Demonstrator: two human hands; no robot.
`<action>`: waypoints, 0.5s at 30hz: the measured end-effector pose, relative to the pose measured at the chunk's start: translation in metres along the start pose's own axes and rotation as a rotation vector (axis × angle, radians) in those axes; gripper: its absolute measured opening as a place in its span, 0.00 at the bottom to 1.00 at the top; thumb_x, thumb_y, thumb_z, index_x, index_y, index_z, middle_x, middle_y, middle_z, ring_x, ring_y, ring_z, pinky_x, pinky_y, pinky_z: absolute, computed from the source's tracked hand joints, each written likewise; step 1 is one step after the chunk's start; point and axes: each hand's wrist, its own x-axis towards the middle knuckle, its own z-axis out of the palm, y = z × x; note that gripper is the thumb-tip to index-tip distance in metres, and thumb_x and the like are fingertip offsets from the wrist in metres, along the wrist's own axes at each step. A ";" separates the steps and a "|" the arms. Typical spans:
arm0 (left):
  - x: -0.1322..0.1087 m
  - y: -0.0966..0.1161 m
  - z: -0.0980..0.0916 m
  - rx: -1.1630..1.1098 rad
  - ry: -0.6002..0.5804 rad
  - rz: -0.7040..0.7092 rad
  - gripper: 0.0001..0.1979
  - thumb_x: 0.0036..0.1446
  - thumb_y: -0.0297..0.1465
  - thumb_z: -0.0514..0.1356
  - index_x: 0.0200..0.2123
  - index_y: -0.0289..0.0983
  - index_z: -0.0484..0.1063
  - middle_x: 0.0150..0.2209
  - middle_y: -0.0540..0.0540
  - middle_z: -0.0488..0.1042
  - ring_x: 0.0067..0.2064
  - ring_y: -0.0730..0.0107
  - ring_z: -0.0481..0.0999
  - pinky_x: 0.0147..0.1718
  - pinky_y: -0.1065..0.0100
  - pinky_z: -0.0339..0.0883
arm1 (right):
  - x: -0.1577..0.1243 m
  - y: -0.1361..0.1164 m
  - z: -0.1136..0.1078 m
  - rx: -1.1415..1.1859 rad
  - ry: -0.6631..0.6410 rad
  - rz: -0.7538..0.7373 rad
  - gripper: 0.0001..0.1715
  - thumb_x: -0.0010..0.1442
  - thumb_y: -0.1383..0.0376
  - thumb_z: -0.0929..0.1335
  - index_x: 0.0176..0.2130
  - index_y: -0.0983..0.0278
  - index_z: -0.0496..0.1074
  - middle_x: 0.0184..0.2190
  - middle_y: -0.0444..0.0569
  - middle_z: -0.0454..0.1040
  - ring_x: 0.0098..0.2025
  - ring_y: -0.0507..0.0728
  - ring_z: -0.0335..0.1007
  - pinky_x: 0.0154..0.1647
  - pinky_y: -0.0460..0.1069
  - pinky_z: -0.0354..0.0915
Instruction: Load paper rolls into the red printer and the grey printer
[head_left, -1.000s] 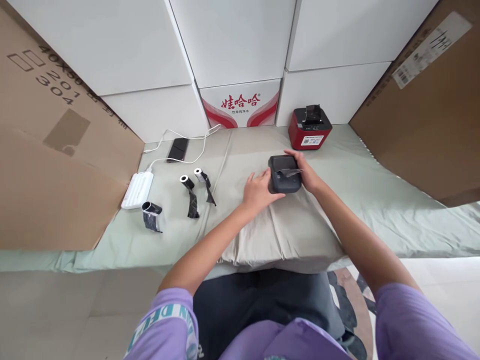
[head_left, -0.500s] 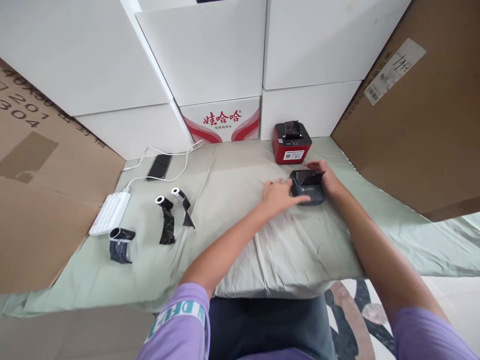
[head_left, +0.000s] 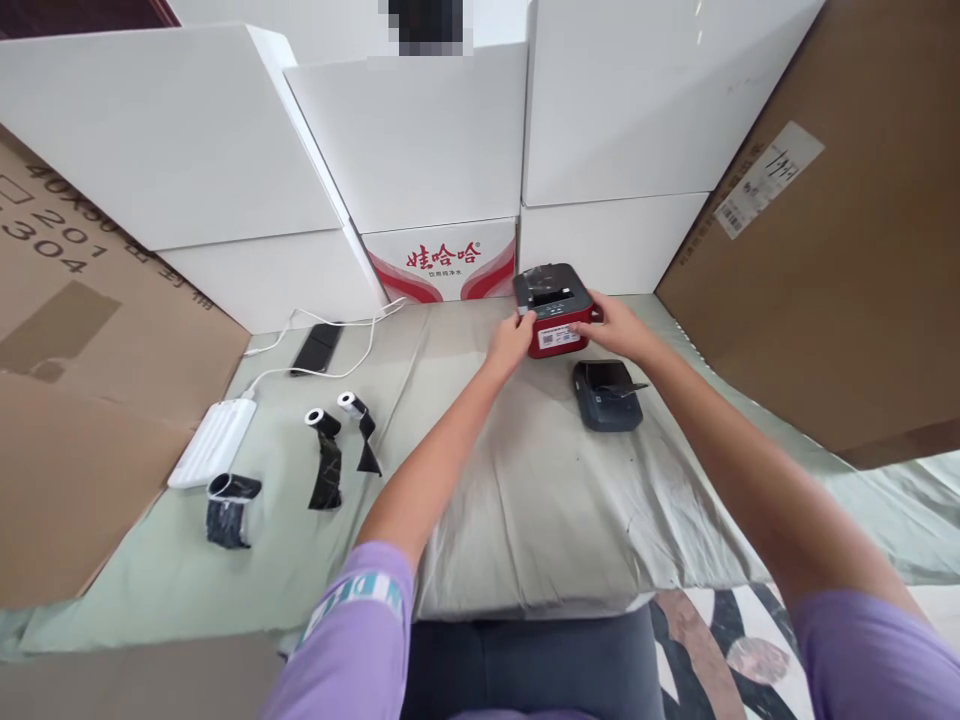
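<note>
A red and black label printer [head_left: 553,310] is held from both sides near the white boxes at the back. My left hand [head_left: 511,342] grips its left side, with the thumb at the top front edge. On the right side is my right hand [head_left: 616,328], its fingers along the side and front by the white label. A smaller dark blue printer [head_left: 609,398] sits just in front, a dark strip sticking out at its right; neither hand touches it. The far sides of the red printer and some fingertips are hidden.
Left on the cloth-covered table [head_left: 480,520] lie several black paper rolls, among them a partly unwound roll [head_left: 325,455], a phone [head_left: 316,348] and a white power bank [head_left: 214,440] with cable. Cardboard walls [head_left: 825,250] stand at both sides, stacked white boxes [head_left: 420,140] behind.
Both hands have left the dark blue printer and moved back and left to the red printer, taking hold of it. The red printer has shifted slightly left and turned; the view has tilted up.
</note>
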 end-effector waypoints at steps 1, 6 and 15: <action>-0.019 -0.003 -0.019 0.005 0.042 0.020 0.22 0.70 0.47 0.54 0.49 0.39 0.82 0.47 0.41 0.85 0.54 0.51 0.82 0.54 0.60 0.71 | -0.011 -0.021 0.012 -0.003 -0.026 -0.022 0.39 0.52 0.59 0.77 0.62 0.60 0.74 0.57 0.55 0.80 0.56 0.72 0.77 0.64 0.71 0.69; -0.126 -0.023 -0.106 0.171 0.243 0.011 0.20 0.69 0.46 0.54 0.43 0.41 0.82 0.34 0.45 0.82 0.37 0.57 0.81 0.41 0.64 0.70 | -0.081 -0.094 0.098 0.027 -0.001 -0.010 0.45 0.59 0.62 0.72 0.72 0.53 0.63 0.61 0.53 0.77 0.58 0.74 0.76 0.62 0.71 0.71; -0.209 -0.070 -0.129 0.197 0.244 -0.074 0.21 0.70 0.41 0.52 0.55 0.42 0.79 0.46 0.43 0.85 0.50 0.51 0.82 0.51 0.59 0.72 | -0.149 -0.086 0.182 0.132 -0.043 0.077 0.47 0.60 0.60 0.72 0.74 0.48 0.58 0.62 0.51 0.77 0.54 0.73 0.79 0.60 0.73 0.73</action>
